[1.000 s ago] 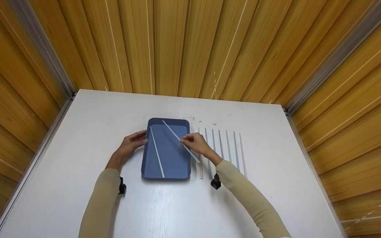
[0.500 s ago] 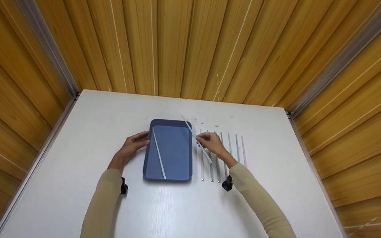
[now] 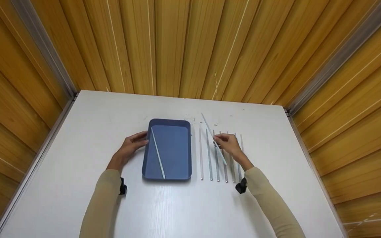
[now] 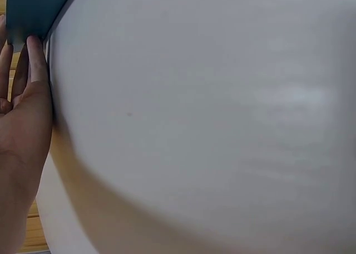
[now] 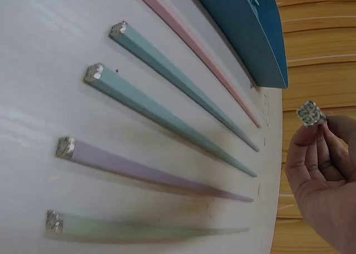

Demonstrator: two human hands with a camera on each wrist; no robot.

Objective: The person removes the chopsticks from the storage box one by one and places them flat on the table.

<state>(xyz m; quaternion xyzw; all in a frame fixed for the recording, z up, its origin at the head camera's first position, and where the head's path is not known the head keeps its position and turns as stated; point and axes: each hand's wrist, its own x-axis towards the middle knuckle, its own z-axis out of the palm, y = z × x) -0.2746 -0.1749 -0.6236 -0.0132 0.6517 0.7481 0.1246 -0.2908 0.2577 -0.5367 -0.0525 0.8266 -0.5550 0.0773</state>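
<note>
My right hand (image 3: 228, 143) pinches a pale bluish chopstick (image 3: 220, 152) near its middle, tilted above a row of chopsticks. In the right wrist view its patterned silver end (image 5: 310, 114) faces the camera. Under it on the table lie a pink chopstick (image 5: 197, 53), two blue-green ones, a lilac chopstick (image 5: 150, 170) and a pale green one (image 5: 139, 227), side by side. With extended fingers, my left hand (image 3: 129, 147) touches the left wall of a blue tray (image 3: 174, 148). One pale chopstick (image 3: 157, 153) lies slantwise inside the tray.
The white table (image 3: 164, 211) carries the tray and, to its right, the chopstick row; the right hand and sleeve partly cover that row. Small dark specks (image 3: 216, 125) mark the tabletop behind it. Wood-patterned panels (image 3: 177, 49) stand at the back and sides.
My right hand has carried the pinched chopstick rightward, from above the tray to above the row. The left hand stays at the tray's left wall.
</note>
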